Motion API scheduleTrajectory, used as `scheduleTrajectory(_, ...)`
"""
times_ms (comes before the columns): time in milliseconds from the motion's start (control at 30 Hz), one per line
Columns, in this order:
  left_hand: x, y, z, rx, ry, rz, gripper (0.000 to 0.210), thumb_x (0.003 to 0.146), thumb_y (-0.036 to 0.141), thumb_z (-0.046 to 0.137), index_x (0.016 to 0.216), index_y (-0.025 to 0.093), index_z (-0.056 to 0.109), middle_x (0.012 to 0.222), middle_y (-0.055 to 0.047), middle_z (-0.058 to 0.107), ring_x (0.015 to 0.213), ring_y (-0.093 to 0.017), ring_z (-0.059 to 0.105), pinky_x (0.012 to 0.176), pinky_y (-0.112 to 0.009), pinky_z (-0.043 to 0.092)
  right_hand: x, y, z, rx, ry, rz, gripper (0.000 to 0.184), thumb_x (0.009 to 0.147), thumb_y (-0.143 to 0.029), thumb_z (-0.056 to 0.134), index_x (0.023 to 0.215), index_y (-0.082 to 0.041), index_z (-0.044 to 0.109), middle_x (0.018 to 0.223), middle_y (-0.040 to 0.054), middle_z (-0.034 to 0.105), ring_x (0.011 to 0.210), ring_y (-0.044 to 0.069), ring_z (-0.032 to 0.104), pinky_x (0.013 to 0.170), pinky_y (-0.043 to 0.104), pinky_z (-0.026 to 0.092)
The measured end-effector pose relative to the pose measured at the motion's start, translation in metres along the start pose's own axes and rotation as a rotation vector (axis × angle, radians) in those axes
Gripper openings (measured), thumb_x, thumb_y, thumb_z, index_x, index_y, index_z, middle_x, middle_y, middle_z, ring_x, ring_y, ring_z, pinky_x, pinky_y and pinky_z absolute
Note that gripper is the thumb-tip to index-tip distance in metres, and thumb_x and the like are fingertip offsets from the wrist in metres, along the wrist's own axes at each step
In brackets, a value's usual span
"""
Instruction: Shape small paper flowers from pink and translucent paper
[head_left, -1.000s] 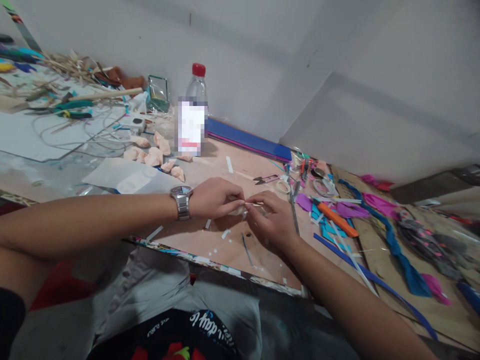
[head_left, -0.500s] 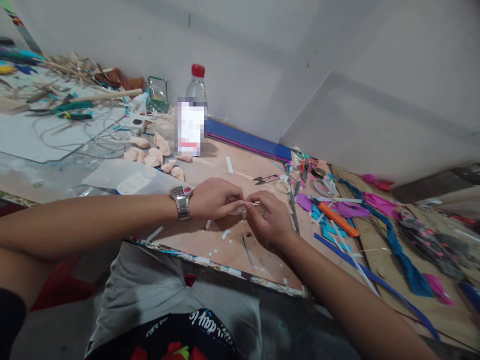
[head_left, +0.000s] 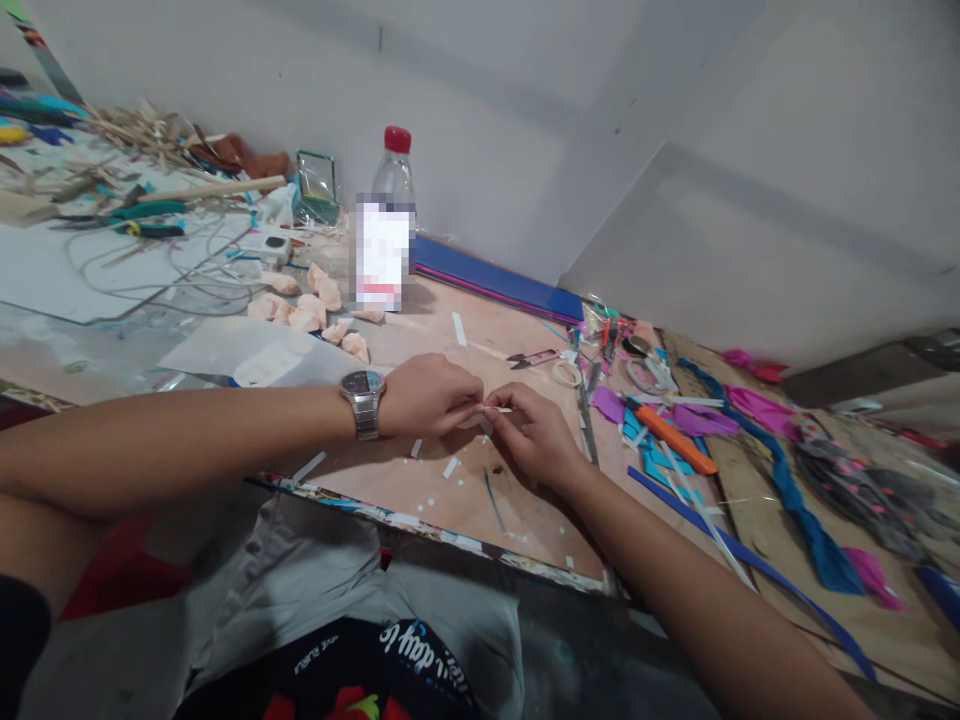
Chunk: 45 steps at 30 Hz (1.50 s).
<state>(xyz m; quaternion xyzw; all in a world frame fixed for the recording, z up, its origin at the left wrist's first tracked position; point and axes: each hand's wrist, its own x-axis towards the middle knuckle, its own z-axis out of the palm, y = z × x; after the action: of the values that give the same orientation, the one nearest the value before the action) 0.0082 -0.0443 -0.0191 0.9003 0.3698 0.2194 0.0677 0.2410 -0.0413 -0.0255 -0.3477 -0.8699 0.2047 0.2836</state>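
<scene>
Above the pinkish tabletop (head_left: 517, 530), my two hands meet fingertip to fingertip. My left hand (head_left: 435, 395), below a metal wristwatch (head_left: 364, 402), is closed in a pinch, and what lies in its fingers is hidden. My right hand (head_left: 540, 435) pinches a small white strip (head_left: 504, 410) whose end shows beside the thumb and forefinger. Something pale and thin shows beneath the fingertips, too small to name. Loose white strips (head_left: 451, 467) lie on the tabletop below the hands. Small thread snips (head_left: 534, 357) and a tape roll (head_left: 566, 374) lie beyond my right hand.
A red-capped bottle (head_left: 384, 250) stands at the back near crumpled peach pieces (head_left: 306, 313). An orange-handled cutter (head_left: 677, 438), a blue strip (head_left: 757, 560) and coloured scraps lie to the right. Green-handled pliers (head_left: 150, 212) and wood slivers lie at left.
The fingertips have shifted slightly, and a white strip end now shows at my right thumb and forefinger. My left wrist has turned a little. The things on the table lie as before.
</scene>
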Motion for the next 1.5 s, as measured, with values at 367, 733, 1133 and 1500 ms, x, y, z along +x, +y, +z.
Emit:
scheduleTrajectory(367,0.001,-0.0001,0.0041,-0.042,-0.017,0.04,0.038,0.107,0.044,0.052,0.092,0.02,0.078,0.083,-0.006,0.079,0.077,-0.02,0.07,0.07,-0.031,0.04,-0.0024,-0.0032,-0.0013,0.023,-0.087,-0.014,0.017,0.106,-0.033,0.052,0.096,-0.022,0.061,0.092,0.0059,0.069,0.086,0.021,0.063,0.077,0.034,0.048)
scheduleTrajectory(733,-0.0002,-0.0021,0.0032,-0.023,-0.022,0.052,0.039,0.107,0.044,0.052,0.089,0.02,0.077,0.084,-0.006,0.079,0.075,-0.018,0.069,0.068,-0.03,0.039,-0.0017,-0.0011,-0.0028,0.023,-0.057,0.007,0.012,0.101,-0.029,0.06,0.091,-0.022,0.064,0.087,0.004,0.07,0.082,0.019,0.064,0.076,0.033,0.049)
scheduleTrajectory(1133,-0.0013,-0.0018,-0.001,-0.024,-0.037,0.029,0.036,0.102,0.042,0.05,0.092,0.019,0.076,0.087,-0.008,0.079,0.077,-0.021,0.07,0.068,-0.032,0.041,-0.0009,-0.004,-0.0071,-0.015,-0.055,-0.03,0.01,0.098,-0.025,0.059,0.088,-0.023,0.062,0.085,0.0037,0.07,0.08,0.019,0.065,0.073,0.032,0.048)
scheduleTrajectory(1500,0.0006,-0.0023,-0.001,-0.021,-0.084,-0.008,0.031,0.101,0.035,0.051,0.094,0.019,0.077,0.091,-0.007,0.081,0.081,-0.021,0.071,0.066,-0.032,0.037,-0.0015,-0.0023,-0.0056,-0.023,-0.043,-0.037,0.008,0.099,-0.026,0.061,0.094,-0.022,0.067,0.089,0.0046,0.074,0.084,0.021,0.068,0.077,0.034,0.051)
